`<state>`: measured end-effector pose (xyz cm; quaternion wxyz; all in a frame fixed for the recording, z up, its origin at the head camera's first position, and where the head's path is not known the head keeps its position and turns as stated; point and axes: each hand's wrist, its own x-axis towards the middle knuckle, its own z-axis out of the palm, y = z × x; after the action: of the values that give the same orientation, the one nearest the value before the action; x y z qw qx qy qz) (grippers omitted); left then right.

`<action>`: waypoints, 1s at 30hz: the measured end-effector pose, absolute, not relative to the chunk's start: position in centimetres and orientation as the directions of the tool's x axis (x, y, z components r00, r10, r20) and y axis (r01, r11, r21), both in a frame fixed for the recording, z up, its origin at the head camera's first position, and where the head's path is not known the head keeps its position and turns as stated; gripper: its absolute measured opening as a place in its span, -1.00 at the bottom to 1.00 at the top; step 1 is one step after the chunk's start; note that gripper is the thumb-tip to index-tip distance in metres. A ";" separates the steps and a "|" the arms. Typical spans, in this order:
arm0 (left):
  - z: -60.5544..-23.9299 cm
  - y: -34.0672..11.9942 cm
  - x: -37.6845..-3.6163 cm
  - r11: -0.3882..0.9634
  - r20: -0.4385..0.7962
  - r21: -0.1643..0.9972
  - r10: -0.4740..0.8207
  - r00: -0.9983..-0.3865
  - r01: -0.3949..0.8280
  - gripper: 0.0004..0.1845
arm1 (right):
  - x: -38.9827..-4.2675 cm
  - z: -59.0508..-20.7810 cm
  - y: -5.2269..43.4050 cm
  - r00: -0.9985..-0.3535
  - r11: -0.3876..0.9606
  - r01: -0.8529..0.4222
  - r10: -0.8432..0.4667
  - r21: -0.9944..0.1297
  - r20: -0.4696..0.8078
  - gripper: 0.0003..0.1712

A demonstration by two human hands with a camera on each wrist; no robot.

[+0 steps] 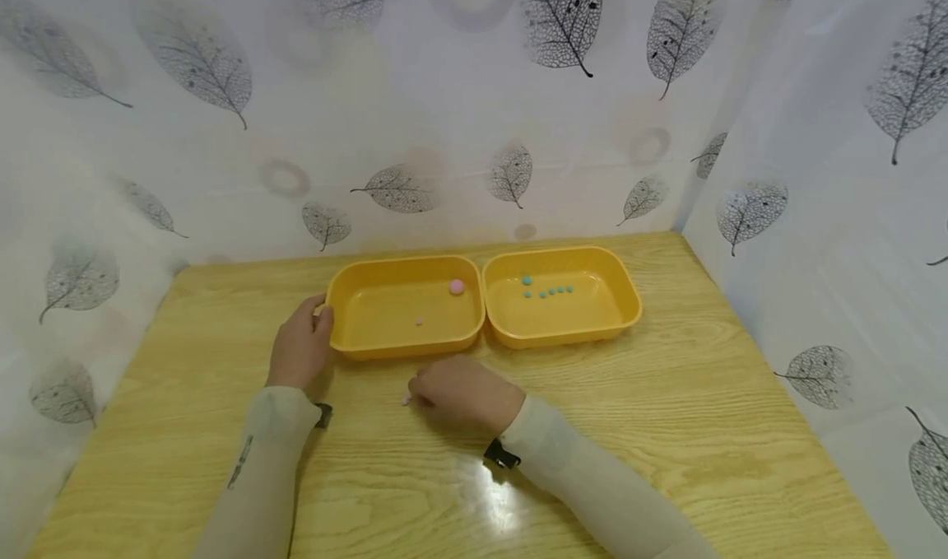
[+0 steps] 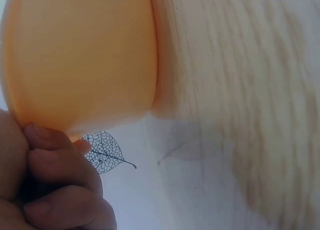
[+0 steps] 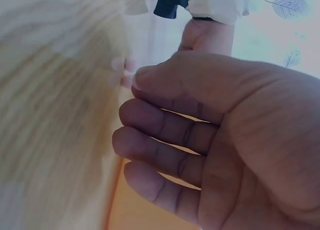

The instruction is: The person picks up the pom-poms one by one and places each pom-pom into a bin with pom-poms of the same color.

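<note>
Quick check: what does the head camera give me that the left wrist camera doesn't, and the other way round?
Head only: both yellow trays, the right tray with small blue beads, a pink ball in the left tray, the right hand by tiny pink beads on the table.
Left wrist only: the left hand's fingers up close, curled at the tray's edge.
Both: the left hand gripping the left tray.

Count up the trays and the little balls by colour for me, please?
Yellow trays: 2 (left tray, right tray)
Pink balls in the left tray: 2 (large, small)
Pink balls at the right hand's fingertips: 1
Teal balls in the right tray: 7
Total: 12
</note>
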<state>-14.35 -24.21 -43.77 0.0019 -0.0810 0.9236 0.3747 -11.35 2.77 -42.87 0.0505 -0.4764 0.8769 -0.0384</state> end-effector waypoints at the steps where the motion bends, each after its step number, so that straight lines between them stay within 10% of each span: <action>1: -43.8 -24.3 -14.4 0.707 -0.061 0.692 -0.149 -0.987 -0.149 -0.37 | -11.4 -42.7 2.8 -0.546 0.548 -0.827 -0.836 -0.124 -0.051 -0.74; 30: -43.8 -24.2 -14.3 0.710 -0.056 0.689 -0.152 -0.987 -0.148 -0.39 | -13.6 -38.8 6.0 -0.631 0.586 -0.774 -0.744 -0.239 0.220 -0.85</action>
<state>-14.33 -24.25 -43.78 -0.0025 -0.0813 0.9246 0.3721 -13.64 5.99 -38.85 -0.0479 -0.4269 0.8892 -0.1575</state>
